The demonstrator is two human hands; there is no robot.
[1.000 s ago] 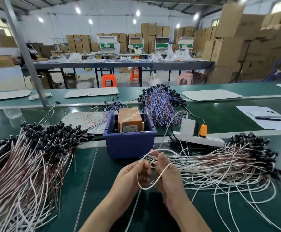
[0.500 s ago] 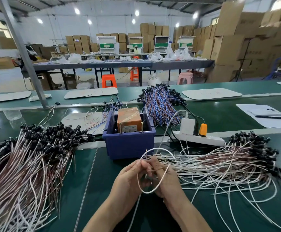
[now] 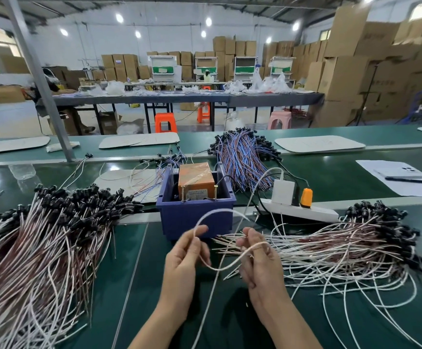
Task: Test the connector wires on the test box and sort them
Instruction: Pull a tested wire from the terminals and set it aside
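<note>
Where the work sits: near centre of the green bench, just on the near side of the blue bin; the left hand and right hand are apart, with one white wire strung between them.
Left hand: thumb and forefinger are closed together on the wire at its far tip; the other fingers curl loosely below.
Right hand: fingers are curled, and the wire crosses the forefinger. Blur softens the tips, so the thumb seems to clamp it there.
White wire: it sags in a shallow curve between the hands and arches up from the left fingertips across the bin's near wall. A tail drops toward the near edge between the wrists.
Test box: orange (wrapped in clear film), it stands inside the blue bin, with two brass-coloured pins at its near edge.
Left pile: white and brown wires with their black connectors on the far side.
Right pile: its bare ends point toward the right hand and its black connectors lie at far right.
Far bundle: blue and red wires, beyond the bin to the right.
Power strip: white, right of the bin, it carries a white adapter and an orange plug.
Far right: a paper sheet with a phone and a pen on it.
</note>
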